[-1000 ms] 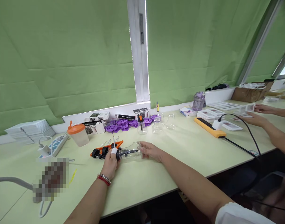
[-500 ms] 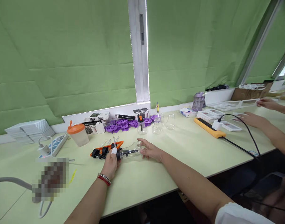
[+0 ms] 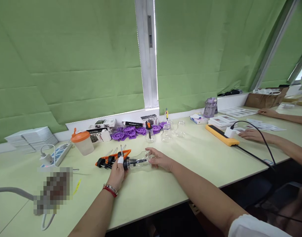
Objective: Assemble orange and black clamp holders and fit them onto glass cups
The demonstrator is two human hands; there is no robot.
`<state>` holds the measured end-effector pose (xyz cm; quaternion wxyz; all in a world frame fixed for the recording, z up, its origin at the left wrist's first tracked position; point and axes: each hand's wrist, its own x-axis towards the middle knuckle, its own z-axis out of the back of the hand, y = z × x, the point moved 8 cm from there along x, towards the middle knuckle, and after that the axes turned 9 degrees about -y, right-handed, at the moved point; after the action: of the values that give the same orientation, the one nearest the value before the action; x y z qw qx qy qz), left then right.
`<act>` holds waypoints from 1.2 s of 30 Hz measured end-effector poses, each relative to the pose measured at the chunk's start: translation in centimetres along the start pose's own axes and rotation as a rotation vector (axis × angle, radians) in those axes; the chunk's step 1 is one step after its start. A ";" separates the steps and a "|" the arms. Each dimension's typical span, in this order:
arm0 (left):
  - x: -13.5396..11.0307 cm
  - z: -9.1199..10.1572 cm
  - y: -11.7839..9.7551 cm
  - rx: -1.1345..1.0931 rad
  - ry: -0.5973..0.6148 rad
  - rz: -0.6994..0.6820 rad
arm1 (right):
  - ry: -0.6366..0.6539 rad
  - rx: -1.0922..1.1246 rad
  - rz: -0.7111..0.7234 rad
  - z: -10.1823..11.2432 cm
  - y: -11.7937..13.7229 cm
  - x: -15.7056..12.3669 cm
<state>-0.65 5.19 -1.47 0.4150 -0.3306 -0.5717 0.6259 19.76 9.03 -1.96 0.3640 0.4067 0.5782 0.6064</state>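
Observation:
My left hand (image 3: 118,172), with a white wrap on its thumb, closes on the black collar at the end of an orange-and-black frame with metal rods (image 3: 108,157). From that collar a clear bulb-shaped vessel (image 3: 139,154) lies sideways, a black stem inside it. My right hand (image 3: 161,160) grips the far end of this vessel. Its fingertips wrap round the rim. Behind the hands stand several similar clear vessels (image 3: 166,135), one of them with an orange-and-black piece (image 3: 148,126) in it.
Purple plastic parts (image 3: 127,132) and printed boxes (image 3: 99,135) line the wall. An orange-lidded cup (image 3: 82,142) and a white power strip (image 3: 63,154) are at left. At right are a yellow power strip (image 3: 221,135) with a black cable and a co-worker's hands (image 3: 252,135).
My hands and the clear vessel stay almost where they were. At right, the co-worker's hands have shifted, the white frame has been laid down, and flat sheets now show on the table.

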 end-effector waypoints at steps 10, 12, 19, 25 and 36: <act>0.3 -0.5 1.4 -0.073 0.065 0.104 | 0.021 -0.001 0.003 -0.1 -0.1 0.0; 0.4 -0.5 1.4 -0.079 0.065 0.099 | 0.024 -0.007 -0.007 -0.1 -0.2 0.1; 0.3 -0.5 1.2 -0.059 0.061 0.099 | -0.005 -0.045 -0.044 -0.2 -0.4 0.2; 0.2 -0.4 1.3 -0.065 0.058 0.112 | 0.033 -0.032 -0.023 -0.3 -0.1 -0.2; 0.0 -0.5 0.8 -0.087 0.054 0.116 | 0.037 -0.007 0.012 -0.5 0.2 -0.1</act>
<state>-0.33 5.39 -2.36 0.3786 -0.3975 -0.5670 0.6141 19.41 8.69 -1.76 0.3510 0.3979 0.5803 0.6179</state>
